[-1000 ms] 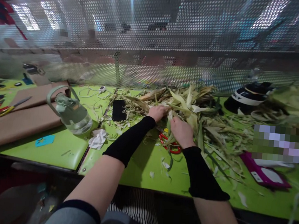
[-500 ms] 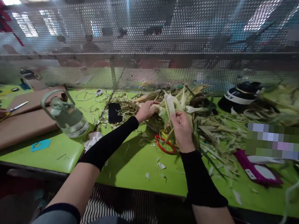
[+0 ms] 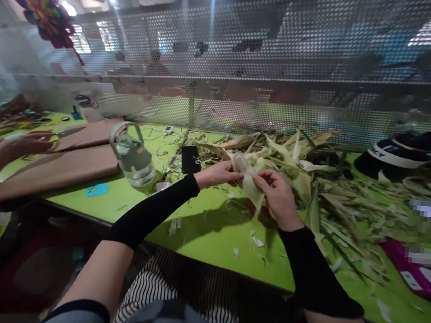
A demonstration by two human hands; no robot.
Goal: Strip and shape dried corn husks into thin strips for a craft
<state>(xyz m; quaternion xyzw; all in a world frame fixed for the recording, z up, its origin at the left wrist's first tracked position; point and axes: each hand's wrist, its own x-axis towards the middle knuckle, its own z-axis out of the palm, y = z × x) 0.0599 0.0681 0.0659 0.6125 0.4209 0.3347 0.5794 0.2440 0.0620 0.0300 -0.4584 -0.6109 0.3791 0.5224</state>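
while the left hand (image 3: 217,175) and right hand (image 3: 281,198) pinch it, the pale husk (image 3: 250,184) stretches between them.

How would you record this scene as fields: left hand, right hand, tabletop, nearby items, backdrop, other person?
Left hand: holds a pale husk
Right hand: holds the same husk
Tabletop: green, strewn with scraps
Nearby items: husk pile, bottle, flat black object
Backdrop: perforated screen
Other person: another person's hand at left, near brown material
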